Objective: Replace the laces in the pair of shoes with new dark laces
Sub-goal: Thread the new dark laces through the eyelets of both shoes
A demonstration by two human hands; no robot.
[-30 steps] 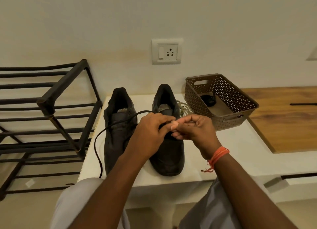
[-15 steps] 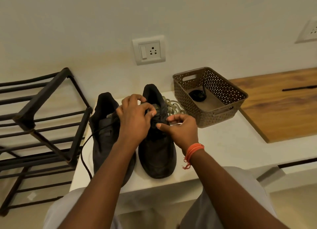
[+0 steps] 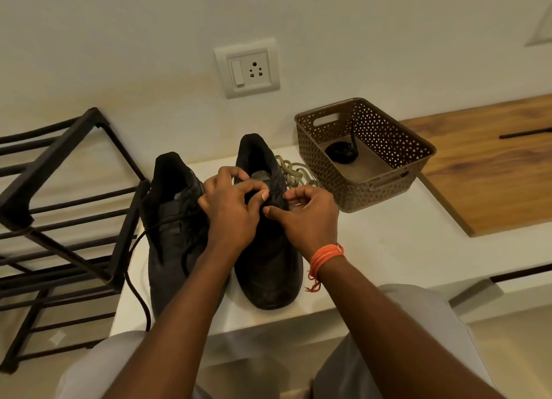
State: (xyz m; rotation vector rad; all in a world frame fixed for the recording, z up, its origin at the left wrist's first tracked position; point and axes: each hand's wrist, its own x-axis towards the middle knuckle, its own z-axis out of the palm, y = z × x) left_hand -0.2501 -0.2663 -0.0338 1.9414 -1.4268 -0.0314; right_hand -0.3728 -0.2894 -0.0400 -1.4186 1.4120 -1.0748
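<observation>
Two black shoes stand side by side on a white ledge [image 3: 388,249], toes toward me. My left hand [image 3: 231,207] and my right hand [image 3: 307,216] are both over the eyelets of the right shoe [image 3: 268,273], fingers curled and pinching a dark lace there. That dark lace [image 3: 136,285] trails across the left shoe [image 3: 173,237] and hangs off the ledge's left edge. A heap of pale old laces [image 3: 294,171] lies behind the right shoe.
A brown perforated basket [image 3: 388,189] at the right holds a coiled dark lace [image 3: 342,153]. A black metal rack [image 3: 59,207] stands to the left. A wooden top [image 3: 493,171] lies far right. A wall socket [image 3: 248,68] is above the shoes.
Both hands have moved up the right shoe toward its upper eyelets. The camera has shifted, so the scene sits lower and further left.
</observation>
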